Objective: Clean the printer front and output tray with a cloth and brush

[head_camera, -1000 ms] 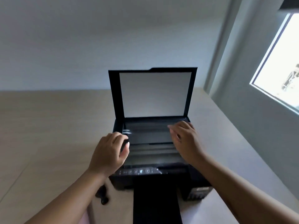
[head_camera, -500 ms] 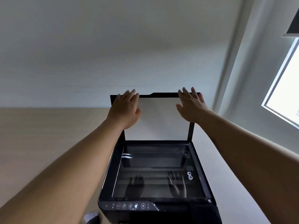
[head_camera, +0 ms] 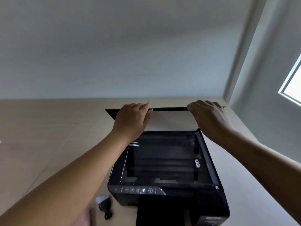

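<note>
Both hands have come down with the lid [head_camera: 169,109] since half a second ago: it stood nearly upright then, and now it is tipped well forward so that only its thin top edge and a sliver of white lining show. The left hand [head_camera: 132,119] grips that edge near its left end, fingers [head_camera: 141,106] curled over the top and holding it; the right hand [head_camera: 210,116] does the same near the right end, its fingers hooked over the edge. The printer [head_camera: 166,191] sits on the pale wooden worktop [head_camera: 40,136], close to the right-hand corner of the room, with the glass [head_camera: 162,159] bare and dark beneath the hands. A row of buttons [head_camera: 138,190] runs along the front lip, one of them lit (a small bluish-white glow). Below that the black tray [head_camera: 161,212] juts out toward the viewer. Just left of the printer's front corner lies a small dark thing [head_camera: 105,207] with a pale scrap beside it; I cannot tell what it is. A bright window [head_camera: 293,88] shows at the far right.
</note>
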`<state>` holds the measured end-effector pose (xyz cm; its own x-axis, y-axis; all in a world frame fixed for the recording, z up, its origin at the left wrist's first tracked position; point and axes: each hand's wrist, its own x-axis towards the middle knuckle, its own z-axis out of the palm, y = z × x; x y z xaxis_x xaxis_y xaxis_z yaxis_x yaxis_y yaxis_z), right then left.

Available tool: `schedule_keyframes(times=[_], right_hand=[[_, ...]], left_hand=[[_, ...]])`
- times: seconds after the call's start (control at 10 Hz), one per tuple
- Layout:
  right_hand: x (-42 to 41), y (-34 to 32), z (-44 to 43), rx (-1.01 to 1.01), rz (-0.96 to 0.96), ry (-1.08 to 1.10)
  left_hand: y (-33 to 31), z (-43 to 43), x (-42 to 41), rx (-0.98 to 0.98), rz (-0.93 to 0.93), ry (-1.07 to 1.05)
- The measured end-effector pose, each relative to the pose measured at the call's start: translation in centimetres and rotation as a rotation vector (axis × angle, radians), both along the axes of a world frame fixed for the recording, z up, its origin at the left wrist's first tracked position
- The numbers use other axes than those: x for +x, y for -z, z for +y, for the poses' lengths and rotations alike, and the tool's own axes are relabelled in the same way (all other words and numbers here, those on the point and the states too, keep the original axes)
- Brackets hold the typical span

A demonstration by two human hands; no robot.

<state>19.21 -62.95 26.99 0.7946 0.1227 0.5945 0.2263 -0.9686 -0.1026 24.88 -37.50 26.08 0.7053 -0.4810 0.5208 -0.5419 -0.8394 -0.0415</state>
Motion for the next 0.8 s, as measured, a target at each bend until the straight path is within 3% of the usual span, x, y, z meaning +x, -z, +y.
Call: schedule_keyframes(times=[0.1, 0.2, 0.4, 0.6, 0.7, 0.8], right_hand=[[-4.7, 3.8, 0.3, 0.041, 0.039, -0.062], [-8.9, 8.1, 0.8, 0.059, 0.100, -0.094], [-12.3, 17.7, 1.8, -0.047, 0.471, -0.053], [-8.1, 18.2, 4.8, 0.003, 0.617, 0.134], [-6.8, 18.4, 5.2, 0.015, 0.651, 0.181], [-7.2, 17.1, 4.5, 0.359, 0.676, 0.105]], left_hand=[[3.9, 1.6, -4.5, -0.018, -0.030, 0.062], [8.6, 2.8, -7.7, -0.012, 0.062, 0.090], [17.1, 4.2, -10.8, 0.134, 0.470, 0.040], [17.3, 2.5, -8.1, 0.099, 0.595, -0.182], [17.6, 2.4, -7.8, 0.094, 0.559, -0.229], [17.6, 2.3, -8.2, 0.059, 0.551, -0.237]])
